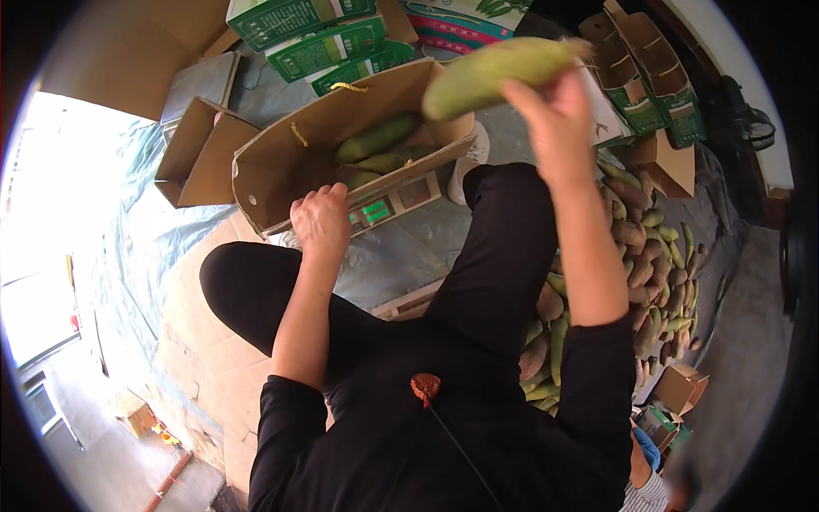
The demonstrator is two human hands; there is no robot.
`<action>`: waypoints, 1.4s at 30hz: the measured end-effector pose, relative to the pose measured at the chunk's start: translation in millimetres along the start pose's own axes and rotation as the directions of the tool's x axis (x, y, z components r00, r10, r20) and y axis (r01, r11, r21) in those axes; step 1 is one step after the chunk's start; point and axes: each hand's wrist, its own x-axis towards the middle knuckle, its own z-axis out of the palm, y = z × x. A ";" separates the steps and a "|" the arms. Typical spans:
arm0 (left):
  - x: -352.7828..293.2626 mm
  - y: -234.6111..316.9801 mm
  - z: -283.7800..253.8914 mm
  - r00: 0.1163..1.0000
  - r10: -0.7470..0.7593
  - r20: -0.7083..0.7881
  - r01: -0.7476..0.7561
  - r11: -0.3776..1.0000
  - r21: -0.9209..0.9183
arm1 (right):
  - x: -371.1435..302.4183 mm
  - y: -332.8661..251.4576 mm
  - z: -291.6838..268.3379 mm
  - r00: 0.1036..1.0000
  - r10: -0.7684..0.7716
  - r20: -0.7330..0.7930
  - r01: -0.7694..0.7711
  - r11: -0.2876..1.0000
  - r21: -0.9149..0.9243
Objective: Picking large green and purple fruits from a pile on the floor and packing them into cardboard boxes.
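My right hand is raised at the upper right, closed around a thick, long green radish that is slightly blurred. The radish is held above the right end of an open cardboard box. Several green radishes lie inside the box. My left hand has its fingers curled over the box's near edge; the fingertips are hidden behind the knuckles. Beneath the box is a weighing scale with a lit green display.
To the right lies a large heap of green and brownish radishes. Green cartons are stacked beyond the box, and open cartons stand at the far right. A smaller open carton sits left. Another person's arm shows at the lower right.
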 end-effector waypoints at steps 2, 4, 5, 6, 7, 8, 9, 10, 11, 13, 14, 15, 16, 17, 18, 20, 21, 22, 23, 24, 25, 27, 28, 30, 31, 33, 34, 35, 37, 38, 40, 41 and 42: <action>1.4 -1.4 2.9 1.000 0.005 -0.009 -0.005 1.000 0.012 | 3.5 16.0 40.6 0.998 0.035 0.047 -0.036 0.999 0.012; 4.8 4.5 0.9 1.000 0.022 -0.019 -0.021 1.000 0.020 | 0.5 42.8 75.2 0.991 0.135 0.010 -0.135 0.984 0.112; 5.1 7.3 1.0 1.000 0.016 -0.026 -0.016 0.999 0.036 | -2.4 63.0 92.0 0.982 0.190 -0.020 -0.190 0.981 -0.033; 0.6 -7.0 5.4 0.999 -0.052 0.015 0.050 0.993 0.111 | -9.7 39.4 121.3 0.966 0.256 -0.046 -0.260 0.958 -0.118; 5.8 3.7 5.8 0.998 0.018 -0.062 -0.010 0.992 0.127 | -11.6 78.1 131.3 0.948 0.308 -0.080 -0.303 0.950 0.078; 4.5 4.1 9.7 0.990 0.061 -0.127 -0.043 0.989 0.141 | -17.4 85.8 147.8 0.894 0.416 -0.167 -0.424 0.905 -0.015; 7.3 11.0 10.4 0.995 0.053 -0.087 -0.040 0.989 0.146 | -21.8 99.3 158.9 0.853 0.445 -0.272 -0.463 0.886 -0.002; 7.1 11.1 9.8 0.999 0.026 -0.043 -0.019 0.986 0.164 | -25.2 101.7 169.4 0.789 0.546 -0.283 -0.571 0.821 -0.007; 6.6 13.3 5.7 0.999 0.027 -0.043 -0.020 0.989 0.148 | -24.9 102.8 174.5 0.719 0.647 -0.253 -0.667 0.745 0.011; 5.4 10.0 4.4 1.000 0.017 -0.022 -0.014 0.992 0.124 | -30.0 97.9 173.9 0.706 0.692 -0.152 -0.705 0.707 -0.058; 6.1 9.5 6.1 1.000 0.018 -0.001 -0.018 0.993 0.113 | -32.6 93.4 169.1 0.762 0.641 -0.087 -0.646 0.750 -0.142; 6.3 7.6 7.6 1.000 -0.008 0.018 0.006 0.994 0.109 | -34.3 85.6 162.0 0.814 0.581 0.010 -0.576 0.809 -0.119; 8.2 8.2 9.2 1.000 0.004 0.023 -0.007 0.995 0.104 | -35.4 75.4 151.4 0.854 0.509 0.109 -0.502 0.860 -0.089; 6.0 2.8 7.5 1.000 -0.009 0.020 0.007 0.994 0.107 | -33.9 52.3 142.3 0.893 0.424 0.152 -0.419 0.906 -0.064; 3.9 -0.1 5.8 1.000 -0.017 0.018 0.015 0.994 0.106 | -30.4 30.5 125.2 0.904 0.371 0.212 -0.373 0.927 -0.028; 6.5 3.3 6.9 0.999 -0.011 0.046 0.006 0.995 0.101 | -25.7 13.9 82.0 0.941 0.242 0.236 -0.257 0.966 0.034; 5.2 0.0 8.1 0.999 -0.006 0.047 0.001 0.995 0.097 | -24.3 -8.5 53.9 0.962 0.195 0.191 -0.166 0.974 -0.157; 5.0 1.5 5.3 0.999 0.009 0.041 -0.013 0.996 0.091 | -23.0 -6.7 28.5 0.973 0.172 0.151 -0.153 0.979 -0.132; 4.7 5.2 0.8 0.999 0.013 0.038 -0.017 0.996 0.090 | -24.9 -6.9 -0.4 0.986 0.139 0.092 -0.120 0.975 -0.186; 5.3 7.8 -0.8 0.999 0.019 0.047 -0.023 0.995 0.092 | -29.6 -4.9 -30.6 0.985 0.170 0.022 -0.160 0.960 -0.231; 4.9 9.0 -0.3 0.999 0.008 0.043 -0.011 0.997 0.080 | -37.8 -1.6 -61.0 0.973 0.225 -0.043 -0.227 0.918 -0.327; 6.9 9.4 1.0 1.000 0.020 0.018 -0.021 0.998 0.055 | -63.4 28.4 -121.8 0.957 0.214 -0.197 -0.288 0.783 -0.551; 7.1 7.9 2.1 1.000 0.019 0.021 -0.021 0.998 0.061 | -82.2 46.3 -148.3 0.937 0.244 -0.249 -0.347 0.721 -0.600; 7.0 6.9 3.9 1.000 0.016 0.024 -0.017 0.999 0.050 | -131.2 83.1 -196.8 0.878 0.329 -0.348 -0.478 0.562 -0.675; 6.0 5.6 3.2 1.000 0.010 0.028 -0.011 0.998 0.062 | -153.8 91.1 -209.5 0.853 0.391 -0.346 -0.501 0.429 -0.752; 8.0 13.6 2.9 0.998 -0.004 0.055 0.002 0.999 0.043 | -211.6 119.4 -246.1 0.768 0.496 -0.404 -0.566 0.230 -0.792; 9.3 16.1 4.6 0.998 -0.001 0.059 -0.002 0.999 0.043 | -232.0 124.3 -257.1 0.765 0.498 -0.408 -0.569 0.226 -0.791; 7.8 12.1 3.2 0.998 -0.016 0.053 0.014 0.999 0.046 | -250.2 131.1 -255.8 0.693 0.595 -0.407 -0.584 0.133 -0.801; 5.8 6.6 1.1 0.998 -0.035 0.047 0.032 0.998 0.057 | -285.4 133.6 -242.4 0.517 0.746 -0.420 -0.570 -0.066 -0.819; 4.0 2.7 -0.4 0.998 -0.044 0.054 0.042 0.998 0.043 | -303.7 130.4 -225.1 0.562 0.688 -0.460 -0.536 -0.121 -0.835; 4.8 4.2 1.1 0.997 -0.049 0.060 0.048 0.999 0.023 | -323.4 137.6 -214.8 0.606 0.620 -0.498 -0.507 -0.182 -0.843; 6.5 7.3 3.8 0.998 -0.022 0.052 0.021 0.999 0.024 | -330.6 148.1 -213.6 0.601 0.666 -0.441 -0.453 -0.171 -0.875; 7.1 9.9 5.3 0.999 0.001 0.045 -0.002 0.999 0.032 | -339.0 162.1 -212.3 0.591 0.713 -0.377 -0.397 -0.150 -0.906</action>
